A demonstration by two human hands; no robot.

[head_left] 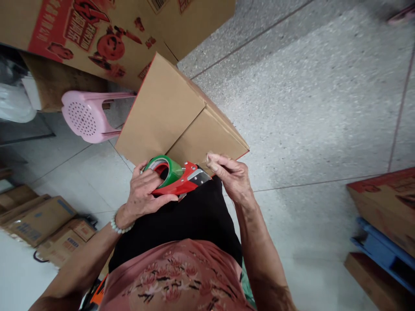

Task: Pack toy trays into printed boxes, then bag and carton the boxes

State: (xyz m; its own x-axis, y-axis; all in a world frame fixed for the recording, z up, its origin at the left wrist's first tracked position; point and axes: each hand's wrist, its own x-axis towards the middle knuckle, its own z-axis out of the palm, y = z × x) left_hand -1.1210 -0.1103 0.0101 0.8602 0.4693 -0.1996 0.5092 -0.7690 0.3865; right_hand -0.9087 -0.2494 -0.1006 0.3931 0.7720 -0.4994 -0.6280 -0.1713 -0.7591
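Note:
My left hand [142, 190] is wrapped round a red tape dispenser [181, 185] that carries a roll of green tape [175, 172]. The dispenser's metal blade end points to the right, toward my other hand. My right hand [231, 175] is closed in a pinch just beyond that end. Something thin and clear, like a tape end, shows at its fingertips, but its edges are hard to make out. Right in front of both hands is a brown cardboard box [162, 108], tilted in view, with a seam between its two flaps.
A large printed carton [129, 39] stands beyond the box. To the left are a pink plastic stool [84, 116] and several stacked cartons [42, 220]. On the right, more cartons [389, 203] sit by a blue pallet [385, 250]. Grey speckled floor [311, 99] lies between.

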